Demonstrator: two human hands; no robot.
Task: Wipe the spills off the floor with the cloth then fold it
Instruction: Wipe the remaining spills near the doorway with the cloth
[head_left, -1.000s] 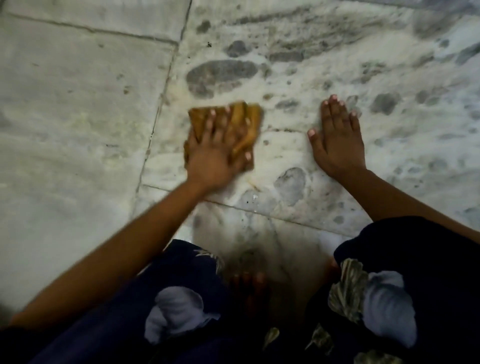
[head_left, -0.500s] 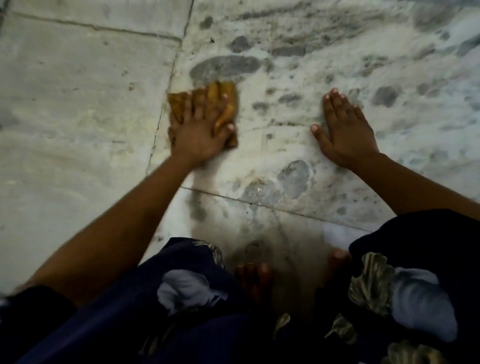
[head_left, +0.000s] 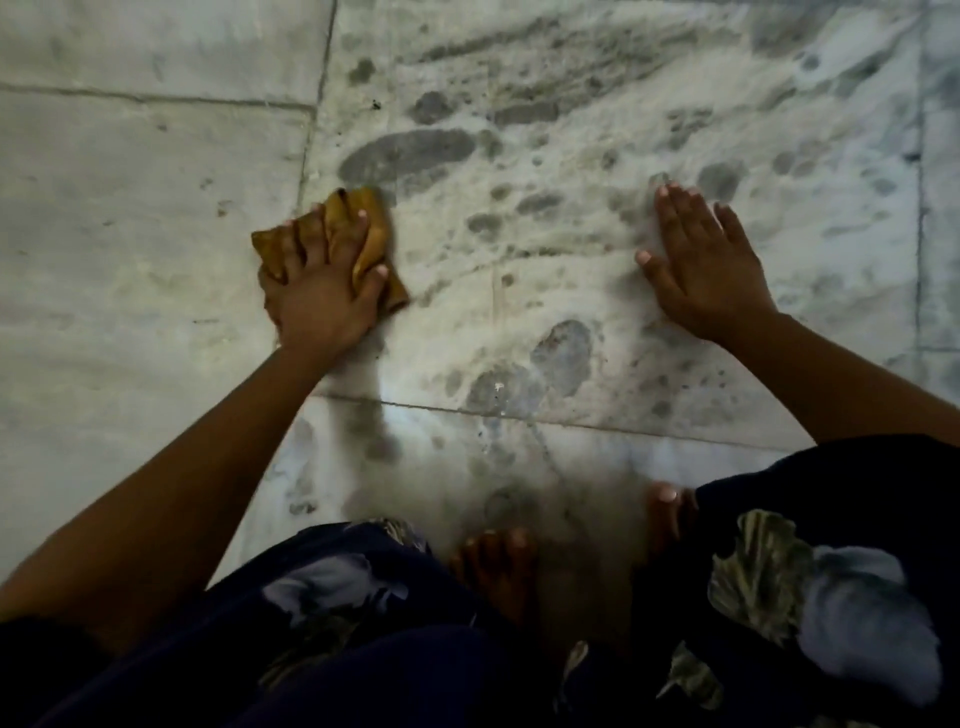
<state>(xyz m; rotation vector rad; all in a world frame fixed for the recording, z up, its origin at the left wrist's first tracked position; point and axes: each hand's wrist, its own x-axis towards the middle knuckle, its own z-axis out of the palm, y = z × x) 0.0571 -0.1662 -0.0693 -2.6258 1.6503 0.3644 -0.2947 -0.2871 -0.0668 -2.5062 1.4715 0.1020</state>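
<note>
Pressing cloth under left hand — right hand flat, splayed.

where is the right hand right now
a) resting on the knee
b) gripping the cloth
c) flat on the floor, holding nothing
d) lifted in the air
c: the right hand lies palm down with fingers spread on the wet floor, while the cloth is bunched under the left hand.
</note>
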